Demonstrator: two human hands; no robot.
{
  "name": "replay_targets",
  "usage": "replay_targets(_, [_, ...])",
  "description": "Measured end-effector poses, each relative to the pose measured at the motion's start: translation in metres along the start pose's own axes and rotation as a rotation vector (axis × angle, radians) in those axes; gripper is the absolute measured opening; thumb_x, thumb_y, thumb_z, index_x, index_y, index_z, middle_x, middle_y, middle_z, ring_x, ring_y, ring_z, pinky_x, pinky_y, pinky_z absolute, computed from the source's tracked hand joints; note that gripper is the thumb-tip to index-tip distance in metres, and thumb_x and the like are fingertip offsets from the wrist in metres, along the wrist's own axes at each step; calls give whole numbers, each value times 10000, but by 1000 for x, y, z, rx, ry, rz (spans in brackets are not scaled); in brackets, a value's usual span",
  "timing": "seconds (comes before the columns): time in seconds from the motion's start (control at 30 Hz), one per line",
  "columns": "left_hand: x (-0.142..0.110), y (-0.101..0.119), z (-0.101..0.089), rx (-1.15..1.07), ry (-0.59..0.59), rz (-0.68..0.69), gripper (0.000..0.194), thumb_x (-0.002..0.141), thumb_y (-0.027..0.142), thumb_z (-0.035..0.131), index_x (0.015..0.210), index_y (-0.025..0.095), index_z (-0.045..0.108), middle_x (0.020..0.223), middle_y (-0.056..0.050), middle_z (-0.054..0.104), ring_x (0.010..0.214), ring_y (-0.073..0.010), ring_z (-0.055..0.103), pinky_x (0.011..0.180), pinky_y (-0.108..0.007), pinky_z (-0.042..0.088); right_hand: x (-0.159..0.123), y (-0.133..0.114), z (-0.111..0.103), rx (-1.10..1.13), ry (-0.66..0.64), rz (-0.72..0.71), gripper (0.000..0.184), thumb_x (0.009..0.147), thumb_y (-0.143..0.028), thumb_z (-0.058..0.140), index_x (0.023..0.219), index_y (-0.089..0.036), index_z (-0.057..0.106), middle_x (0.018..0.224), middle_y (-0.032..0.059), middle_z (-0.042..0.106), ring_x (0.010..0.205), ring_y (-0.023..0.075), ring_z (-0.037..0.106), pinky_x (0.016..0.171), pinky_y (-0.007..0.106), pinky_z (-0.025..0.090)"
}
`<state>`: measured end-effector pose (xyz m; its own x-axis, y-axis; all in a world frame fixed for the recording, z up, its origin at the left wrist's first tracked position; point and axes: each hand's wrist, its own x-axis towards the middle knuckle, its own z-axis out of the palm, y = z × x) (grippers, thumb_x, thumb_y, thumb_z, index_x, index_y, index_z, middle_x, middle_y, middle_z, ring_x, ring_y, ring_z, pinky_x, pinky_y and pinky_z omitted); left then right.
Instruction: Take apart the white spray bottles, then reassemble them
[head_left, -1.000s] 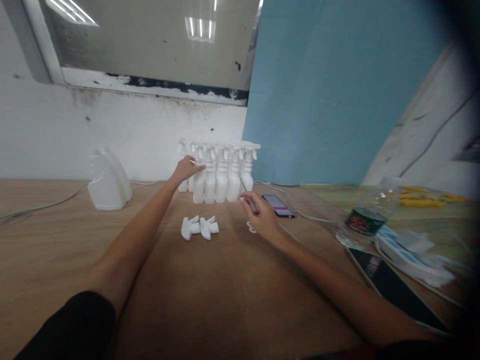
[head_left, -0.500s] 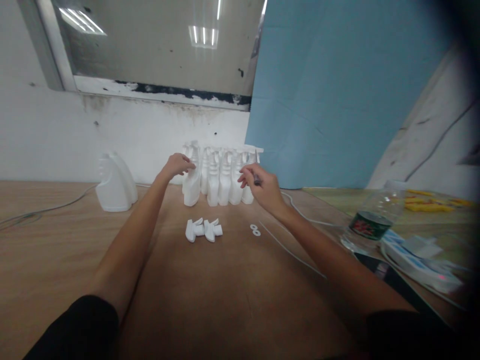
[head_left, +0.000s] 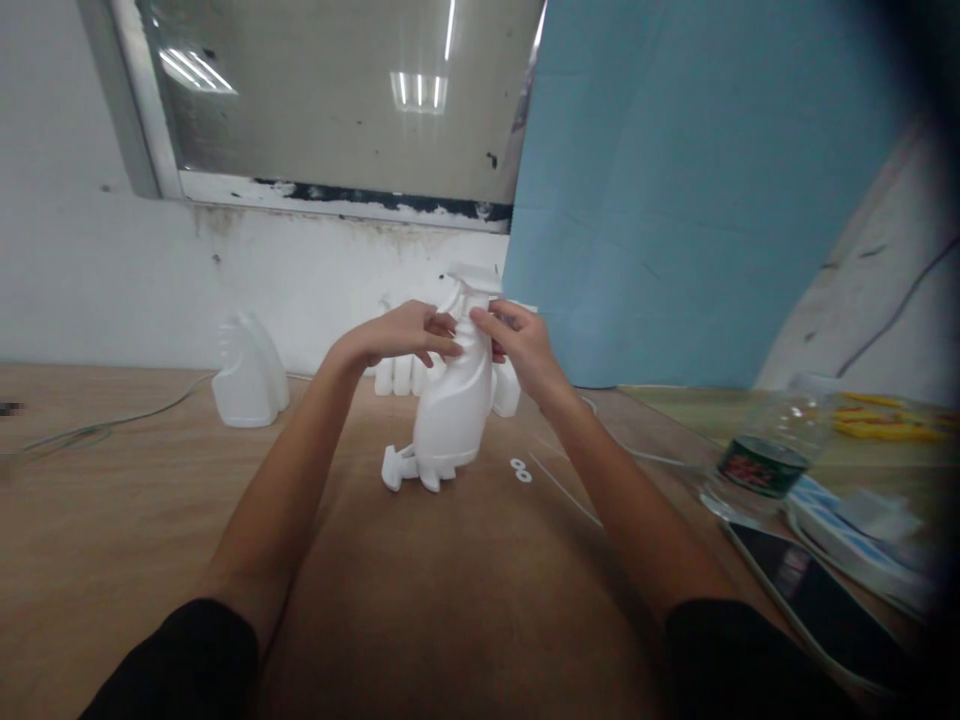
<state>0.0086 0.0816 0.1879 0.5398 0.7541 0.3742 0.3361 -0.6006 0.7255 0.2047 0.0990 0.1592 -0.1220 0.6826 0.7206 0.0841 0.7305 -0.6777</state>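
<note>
Far L on the table: white bottles w/o spray tops [head_left: 247, 375], by the wall. Next, trigger heads [head_left: 391, 468], partly hidden behind my spray bottle; more white bottles [head_left: 394, 376] stand farther back. My L hand [head_left: 426, 335] is half open, fingertips at the bottle's neck; can't tell if gripping. Spray bottle [head_left: 452, 410] is mid-view btwn my hands, slightly tilted. My R hand [head_left: 504, 335] is closed round its neck, thumb in front. Then 2 white rings [head_left: 520, 470], thin tube [head_left: 566, 488], clear water btl [head_left: 765, 465].
</note>
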Motion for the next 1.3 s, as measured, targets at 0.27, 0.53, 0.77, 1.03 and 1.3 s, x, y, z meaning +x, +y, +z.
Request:
replay_targets(0.27, [12, 1, 23, 208, 177, 113, 400, 693, 471, 784, 851, 122, 671, 901, -103, 685, 811, -221, 642, 683, -331, 519, 2, -3, -6, 82, 127, 10, 456, 598, -577, 847, 660, -203, 594, 505, -68, 418, 409, 71, 324, 330, 206, 261])
replay_targets(0.53, [9, -3, 13, 188, -10, 184, 283, 746, 398, 738, 849, 139, 684, 807, -55, 698, 746, -191, 658, 653, -293, 512, -4, -11, 2, 176, 97, 91, 443, 564, -471, 887, 799, -187, 640, 784, 19, 654, 636, 155, 610, 517, 260, 510])
replay_targets(0.77, [1, -20, -8, -43, -246, 183, 267, 731, 321, 746, 954, 179, 710, 972, -57, 731, 943, -234, 680, 826, -320, 528, -8, -10, 2, 166, -186, 1, 414, 659, -513, 821, 851, -199, 631, 734, -24, 575, 636, 129, 527, 544, 248, 436])
replay_targets(1.03, [1, -20, -10, 167, -194, 168, 271, 775, 322, 708, 1005, 179, 704, 1037, -68, 726, 1017, -239, 660, 894, -324, 512, -3, -8, 2, -134, -66, -202, 329, 692, -432, 818, 762, -204, 591, 701, -33, 523, 666, 137, 490, 598, 268, 409])
replay_targets(1.3, [4, -7, 3, 283, 97, 209, 625, 652, 478, 819, 1142, 122, 663, 1053, -109, 707, 988, -261, 659, 830, -337, 528, -7, -11, 12, -117, 284, -209, 417, 719, -542, 785, 722, -241, 496, 661, -32, 498, 581, 137, 504, 498, 262, 439])
